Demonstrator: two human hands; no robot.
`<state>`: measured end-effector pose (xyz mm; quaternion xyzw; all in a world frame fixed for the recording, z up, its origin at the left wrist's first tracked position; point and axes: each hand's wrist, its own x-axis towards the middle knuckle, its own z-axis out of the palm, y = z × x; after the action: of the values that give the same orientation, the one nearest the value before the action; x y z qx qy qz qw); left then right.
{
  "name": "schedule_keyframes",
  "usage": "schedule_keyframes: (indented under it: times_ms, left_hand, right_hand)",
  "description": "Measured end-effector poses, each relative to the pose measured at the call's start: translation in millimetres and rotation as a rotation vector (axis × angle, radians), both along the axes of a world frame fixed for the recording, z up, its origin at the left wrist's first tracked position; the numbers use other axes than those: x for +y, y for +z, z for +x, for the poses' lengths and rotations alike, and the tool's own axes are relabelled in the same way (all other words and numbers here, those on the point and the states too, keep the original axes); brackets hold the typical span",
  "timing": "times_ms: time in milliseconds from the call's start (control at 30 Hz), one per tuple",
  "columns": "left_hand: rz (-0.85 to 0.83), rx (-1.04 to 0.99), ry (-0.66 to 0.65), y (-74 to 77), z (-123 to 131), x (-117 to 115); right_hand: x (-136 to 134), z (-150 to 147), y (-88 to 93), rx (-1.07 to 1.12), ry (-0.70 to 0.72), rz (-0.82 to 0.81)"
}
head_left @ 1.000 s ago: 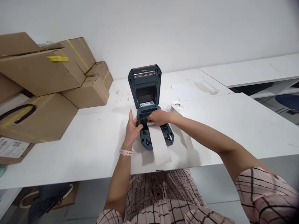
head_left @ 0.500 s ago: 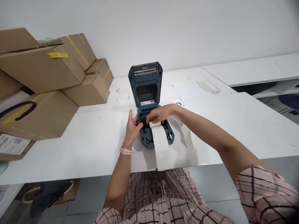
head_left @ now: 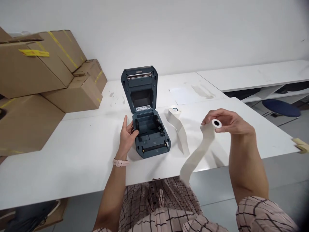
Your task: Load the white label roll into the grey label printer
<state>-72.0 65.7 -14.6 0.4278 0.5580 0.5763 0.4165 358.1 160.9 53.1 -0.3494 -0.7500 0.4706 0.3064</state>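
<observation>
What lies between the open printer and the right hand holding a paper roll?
In the head view, a second roll, its loose strip trailing toward the near edge, lies on the table between the printer and the right hand gripping the paper roll.

The open printer (head_left: 148,129) is steadied by the left hand (head_left: 127,137); a paper roll (head_left: 212,127) is held aloft by the right hand (head_left: 229,122).

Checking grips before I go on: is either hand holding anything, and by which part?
The right hand pinches the paper roll by its core, strip hanging loose. The left hand grips nothing, resting against the printer.
</observation>
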Motion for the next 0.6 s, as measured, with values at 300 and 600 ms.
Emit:
schedule_keyframes:
  times_ms: [300, 600]
  left_hand:
    - [0.031, -0.013, -0.004, -6.1, -2, 2]
    - [0.028, 0.024, -0.049, -4.3, -1, 4]
  right_hand:
    - [17, 26, -71.4, -0.111, -0.056, -0.249]
    - [65, -28, -20.7, -0.17, -0.038, -0.134]
